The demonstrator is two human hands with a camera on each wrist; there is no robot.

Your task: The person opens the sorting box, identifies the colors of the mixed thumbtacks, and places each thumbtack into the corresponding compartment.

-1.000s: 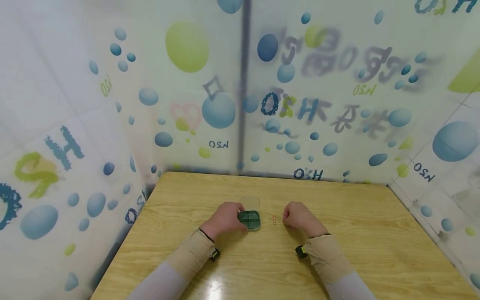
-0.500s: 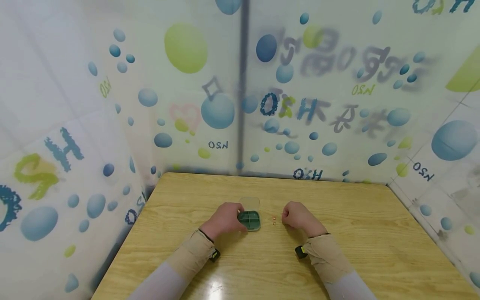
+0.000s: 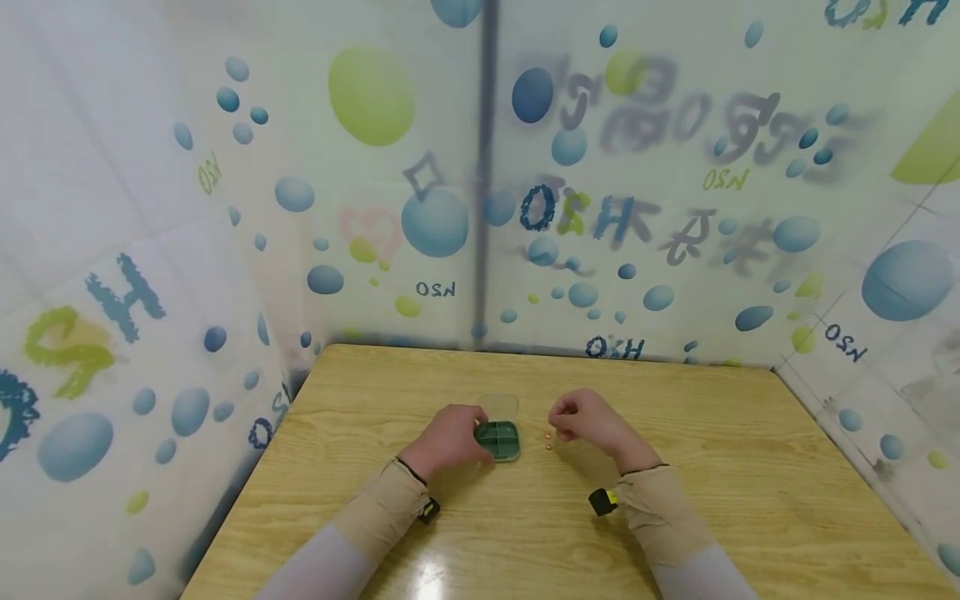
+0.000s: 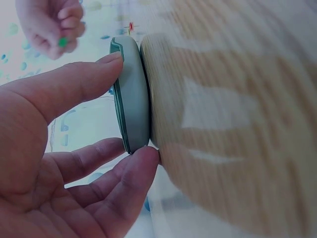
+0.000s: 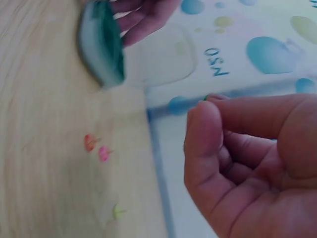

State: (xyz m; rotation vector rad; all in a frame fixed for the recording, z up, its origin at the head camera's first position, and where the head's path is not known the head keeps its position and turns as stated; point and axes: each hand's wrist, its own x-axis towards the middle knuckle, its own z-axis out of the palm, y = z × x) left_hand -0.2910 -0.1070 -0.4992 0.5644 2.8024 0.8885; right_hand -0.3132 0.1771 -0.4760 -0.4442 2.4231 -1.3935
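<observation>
My left hand (image 3: pixel 444 439) holds a small green box (image 3: pixel 498 441) by its left side, thumb on the near edge and fingers on the far side. The box has several compartments, and its clear lid (image 3: pixel 499 407) lies folded back. In the left wrist view the box (image 4: pixel 131 94) sits between thumb and fingers, low on the tabletop. Thumb and forefinger of my right hand (image 3: pixel 588 418) pinch a small green thumbtack (image 4: pixel 62 42), mostly covered by the fingertips. That hand is raised over the table, right of the box.
On the wooden table (image 3: pixel 712 467), a red thumbtack (image 5: pixel 89 143), a pink thumbtack (image 5: pixel 103 153) and a yellow-green thumbtack (image 5: pixel 118 211) lie between box and right hand. A patterned curtain wall (image 3: pixel 375 250) encloses the table's far side.
My right hand has risen from the tabletop and shifted left toward the box, with the green thumbtack in its fingertips. The left hand and the box have stayed in place.
</observation>
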